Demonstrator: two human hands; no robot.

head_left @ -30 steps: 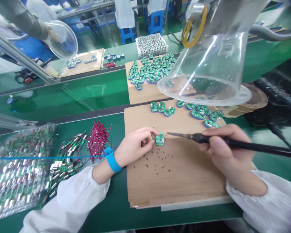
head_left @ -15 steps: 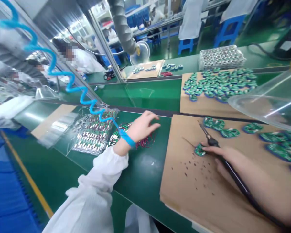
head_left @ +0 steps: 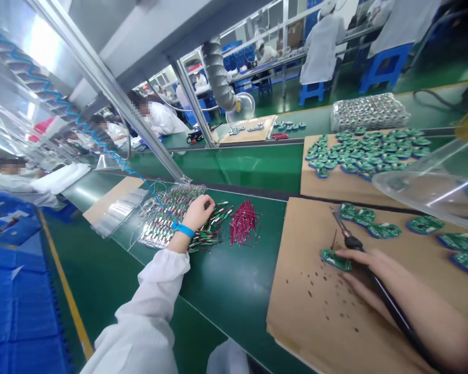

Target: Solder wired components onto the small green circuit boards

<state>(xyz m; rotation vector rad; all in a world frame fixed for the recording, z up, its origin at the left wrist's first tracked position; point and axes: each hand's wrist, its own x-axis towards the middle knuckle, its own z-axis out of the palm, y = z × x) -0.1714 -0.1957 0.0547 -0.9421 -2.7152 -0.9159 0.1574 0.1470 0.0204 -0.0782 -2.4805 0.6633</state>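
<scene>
My left hand (head_left: 197,214), with a blue wrist strap (head_left: 184,229), is over a heap of small green-and-silver parts with leads (head_left: 207,236). Its fingers are curled together in a pinch; what lies between them, if anything, is hidden. My right hand (head_left: 378,265) grips a soldering iron (head_left: 390,301), its tip pointing up and away over the cardboard sheet (head_left: 296,322). The fingertips of that hand also hold a small green circuit board (head_left: 334,259), from which a thin reddish lead stands up.
A pile of dark red leaded parts (head_left: 244,223) lies between the hands. A tray of parts (head_left: 159,221) sits at left. More circuit boards (head_left: 362,153) cover another cardboard at back right. A clear hood (head_left: 432,182) hangs at right; a coiled blue cord (head_left: 128,169) crosses the left.
My left hand has moved left from over the red parts to the green-and-silver heap, and its fingers have curled. My right hand keeps the iron and board. The view has shifted.
</scene>
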